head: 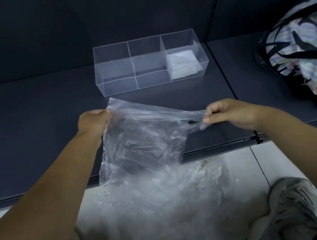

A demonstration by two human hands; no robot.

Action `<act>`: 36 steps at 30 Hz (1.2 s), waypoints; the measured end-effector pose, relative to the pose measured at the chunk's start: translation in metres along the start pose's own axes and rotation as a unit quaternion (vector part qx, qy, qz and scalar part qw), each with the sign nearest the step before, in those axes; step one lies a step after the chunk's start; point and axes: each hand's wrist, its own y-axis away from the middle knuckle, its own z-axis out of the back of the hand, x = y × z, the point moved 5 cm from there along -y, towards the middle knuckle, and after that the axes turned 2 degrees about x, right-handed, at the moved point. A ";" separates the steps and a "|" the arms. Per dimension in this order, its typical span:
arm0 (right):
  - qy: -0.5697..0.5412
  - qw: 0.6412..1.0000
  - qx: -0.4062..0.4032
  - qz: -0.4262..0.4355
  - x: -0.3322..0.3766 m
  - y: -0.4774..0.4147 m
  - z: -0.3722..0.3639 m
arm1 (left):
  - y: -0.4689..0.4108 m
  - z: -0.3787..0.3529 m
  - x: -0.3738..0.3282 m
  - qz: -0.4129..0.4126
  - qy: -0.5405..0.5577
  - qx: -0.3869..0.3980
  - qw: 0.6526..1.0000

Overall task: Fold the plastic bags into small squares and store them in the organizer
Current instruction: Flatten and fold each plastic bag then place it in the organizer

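Two hands held one clear plastic bag [140,142] stretched in the air above the front edge of the dark shelf [28,132]. On the left, the left hand [93,123] had its fingers curled tight, pinching the bag's upper corner. The sheet hung from that taut top edge, its lower part drooping over the shelf edge, probably pulled out this way to take out the wrinkles before a first fold. Below it lay a blurred heap of more plastic [167,198], seemingly waiting its turn. Behind the bag, well within reach, the clear organizer [119,85] stood on the shelf. Its left and middle compartments looked bare, while the right one held folded white squares [183,62], so the task seemed partly done. Further right, the right hand [235,113] pinched the opposite, bunched end of the bag between thumb and curled fingers. A patterned tote [305,45] slumped at the far right of the shelf, apart from the work, and a shoe [292,208] showed on the floor below.
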 end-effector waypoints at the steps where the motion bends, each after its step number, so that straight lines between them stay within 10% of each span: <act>1: 0.005 1.000 0.001 0.007 0.002 -0.001 0.005 | -0.002 0.003 0.001 0.004 -0.003 -0.006 1.000; 18: -0.203 0.968 0.086 0.117 0.026 0.011 0.006 | -0.006 0.012 0.022 0.082 0.029 0.041 0.995; 30: -0.133 0.990 0.032 0.046 0.030 0.014 0.011 | -0.004 0.011 0.020 0.075 0.031 0.082 0.993; 36: -0.130 0.980 -0.150 -0.016 0.009 -0.001 0.034 | -0.007 0.009 0.023 0.078 0.037 0.062 0.994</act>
